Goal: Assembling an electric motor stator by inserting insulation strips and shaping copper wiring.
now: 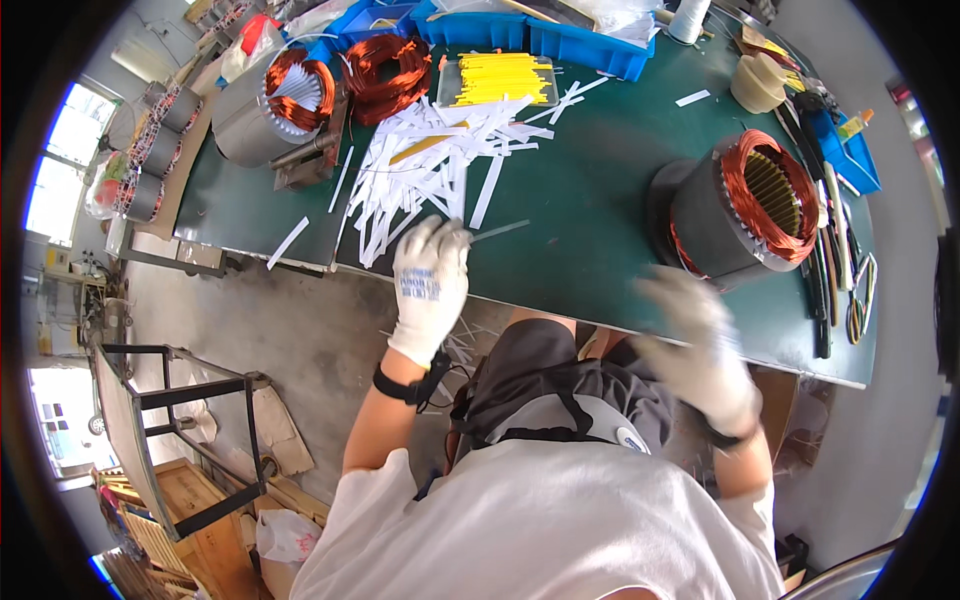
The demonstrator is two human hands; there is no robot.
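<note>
My left hand (432, 285), in a white knitted glove, is at the front edge of the green table, beside a heap of white paper strips (425, 160). Its fingers are curled in, and a thin pale strip (502, 230) sticks out to the right from the fingertips. My right hand (695, 345), gloved too, is smeared by motion over the table's front edge; thumb and fingers look apart with nothing between them. Just beyond it, a grey motor stator (725, 210) with copper windings (768, 195) lies tilted, its bore toward the upper right.
Another stator (245, 125) rests on a metal stand at the back left, next to loose copper coils (388, 78). Behind the heap are a tray of yellow strips (500, 78) and blue bins (590, 50). Scissors (860, 300) and rods lie at the right edge. A black metal frame (190, 400) stands at left.
</note>
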